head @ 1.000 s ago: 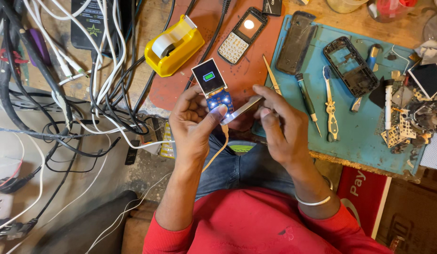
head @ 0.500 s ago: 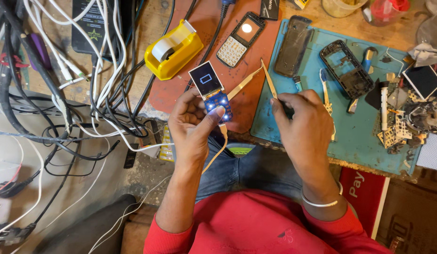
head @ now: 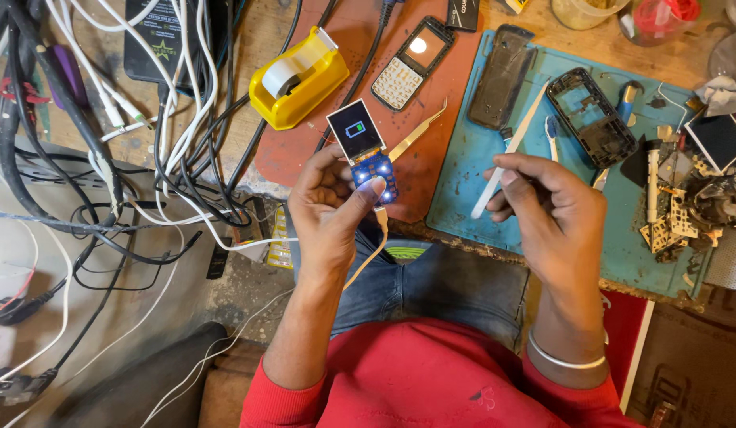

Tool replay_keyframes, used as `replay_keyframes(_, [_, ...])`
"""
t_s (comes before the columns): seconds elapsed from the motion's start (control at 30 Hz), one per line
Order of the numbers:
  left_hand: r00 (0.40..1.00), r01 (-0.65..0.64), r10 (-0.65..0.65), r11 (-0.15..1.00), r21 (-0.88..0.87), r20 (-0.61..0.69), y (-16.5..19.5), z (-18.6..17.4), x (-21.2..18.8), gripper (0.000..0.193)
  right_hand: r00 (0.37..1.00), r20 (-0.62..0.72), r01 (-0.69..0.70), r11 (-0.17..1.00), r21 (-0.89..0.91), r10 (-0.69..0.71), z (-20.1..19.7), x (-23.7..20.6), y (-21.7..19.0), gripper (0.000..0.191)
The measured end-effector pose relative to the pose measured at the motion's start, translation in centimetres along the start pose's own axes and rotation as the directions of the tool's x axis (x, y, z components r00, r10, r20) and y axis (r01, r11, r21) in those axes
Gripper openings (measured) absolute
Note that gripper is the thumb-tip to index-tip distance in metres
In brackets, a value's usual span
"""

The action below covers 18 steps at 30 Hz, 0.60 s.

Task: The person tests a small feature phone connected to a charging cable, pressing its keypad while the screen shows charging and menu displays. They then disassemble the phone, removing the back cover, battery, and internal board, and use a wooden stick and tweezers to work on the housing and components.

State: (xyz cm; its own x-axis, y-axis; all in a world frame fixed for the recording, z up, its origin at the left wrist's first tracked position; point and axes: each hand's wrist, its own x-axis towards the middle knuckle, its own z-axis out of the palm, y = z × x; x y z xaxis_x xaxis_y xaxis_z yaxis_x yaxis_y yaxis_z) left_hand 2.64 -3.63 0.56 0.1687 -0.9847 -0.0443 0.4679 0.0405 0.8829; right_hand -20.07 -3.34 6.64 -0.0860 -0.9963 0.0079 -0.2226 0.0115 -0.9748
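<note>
My left hand holds up a bare phone circuit board with blue lights on it and a small lit screen showing a battery symbol. The thumb presses on the board's lower part. A pale cable hangs from the board's bottom edge. Metal tweezers lie slanted just right of the board, over the red mat. My right hand is a hand's width to the right, above the teal mat, pinching a thin white stick tool that points up and away.
A yellow tape dispenser, a keypad phone, a dark back cover and an empty phone frame lie beyond the hands. Loose parts and a small display crowd the right. Tangled cables cover the left.
My right hand has left the tweezers beside the board, taken the white stick tool and drawn away to the right. The left hand keeps holding the lit board.
</note>
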Motion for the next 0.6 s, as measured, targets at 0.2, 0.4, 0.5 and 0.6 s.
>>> replay_keyframes(0.2, [0.999, -0.032, 0.032, 0.999, -0.018, 0.018, -0.8, -0.1, -0.5, 0.046, 0.966, 0.089, 0.255, 0.951, -0.173, -0.242, 0.8, -1.4, -0.5, 0.023])
replay_keyframes(0.4, [0.999, -0.046, 0.045, 0.999, 0.021, 0.013, 0.0, 0.2, -0.4, 0.047, 0.870, 0.273, 0.483, 0.824, -0.296, -0.411, 1.9, -0.2, -2.3, 0.025])
replay_keyframes(0.5, [0.999, -0.039, 0.038, 0.999, 0.006, 0.013, 0.6, 0.4, -0.3, 0.046, 0.825, 0.370, 0.525, 0.821, -0.224, -0.427, 2.9, 0.6, -3.2, 0.030])
replay_keyframes(0.6, [0.999, -0.048, 0.048, 0.999, 0.011, 0.008, 1.3, 0.8, -0.1, 0.046, 0.874, 0.371, 0.416, 0.878, -0.236, -0.315, 4.0, 1.3, -3.8, 0.023])
